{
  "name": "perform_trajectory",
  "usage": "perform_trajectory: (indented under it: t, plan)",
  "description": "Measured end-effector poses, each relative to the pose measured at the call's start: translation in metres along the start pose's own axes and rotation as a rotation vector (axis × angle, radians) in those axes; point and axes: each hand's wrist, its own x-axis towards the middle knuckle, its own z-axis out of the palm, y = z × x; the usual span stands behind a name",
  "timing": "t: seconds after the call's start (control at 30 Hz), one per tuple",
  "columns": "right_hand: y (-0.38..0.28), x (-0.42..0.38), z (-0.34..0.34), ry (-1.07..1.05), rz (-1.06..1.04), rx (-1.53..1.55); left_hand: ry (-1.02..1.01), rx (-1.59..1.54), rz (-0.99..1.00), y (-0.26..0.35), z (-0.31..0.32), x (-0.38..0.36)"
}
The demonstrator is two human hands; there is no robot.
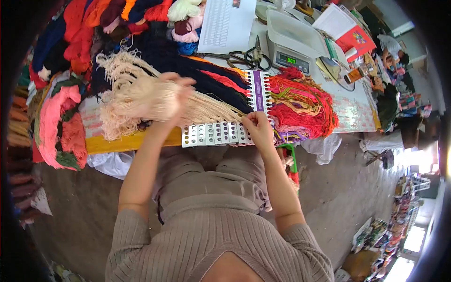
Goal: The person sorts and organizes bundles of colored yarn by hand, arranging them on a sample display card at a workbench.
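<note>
My right hand (260,130) pinches the tapering ends of a bundle of cream thread (211,102) at the lower end of a white-and-purple punched card (257,89). Smeared by motion, my left hand (178,96) lies across the thick part of the same bundle, and its grip does not show clearly. Along the table's front edge, beside my right hand, lies an overlapping row of white cards with round holes (213,134). Dark navy and coral threads run up to the punched card from the left. Red, green and purple threads (300,105) spread out from its right side.
Black scissors (253,57) lie beyond the card, near a digital scale (292,61) carrying a clear tray. A printed sheet (227,26) is at the back. Coloured yarn hanks (58,122) heap up on the left. A green-rimmed basket (294,162) stands below the table edge.
</note>
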Motion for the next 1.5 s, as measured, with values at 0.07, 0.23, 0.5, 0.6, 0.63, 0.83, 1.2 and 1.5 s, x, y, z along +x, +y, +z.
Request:
perform_trajectory:
  t: [0.07, 0.23, 0.5, 0.6, 0.63, 0.83, 1.2, 1.5]
  plan:
    - [0.000, -0.003, -0.005, -0.044, -0.034, -0.002, -0.210, -0.161, -0.111, 0.010, 0.029, -0.017]
    - [0.001, -0.009, -0.014, -0.090, -0.218, -0.023, -0.333, -0.134, -0.250, -0.004, 0.056, -0.032]
    - [-0.015, -0.017, -0.004, 0.025, -0.092, -0.115, -0.028, -0.012, -0.119, 0.013, 0.023, -0.015]
    - [-0.009, -0.013, 0.001, 0.056, -0.220, -0.077, 0.005, -0.043, -0.068, 0.019, 0.026, -0.015]
    - [-0.009, -0.013, 0.000, 0.049, -0.226, -0.078, 0.012, -0.039, -0.074, 0.019, 0.026, -0.015]
    - [-0.008, -0.016, -0.007, -0.046, -0.243, 0.123, -0.014, -0.070, -0.134, 0.023, 0.022, -0.016]
    - [-0.005, -0.014, -0.003, -0.024, -0.208, 0.065, -0.027, -0.081, -0.141, 0.027, 0.019, -0.014]
    - [0.003, -0.012, 0.008, 0.018, -0.114, 0.148, -0.237, -0.264, -0.166, 0.035, 0.034, -0.022]
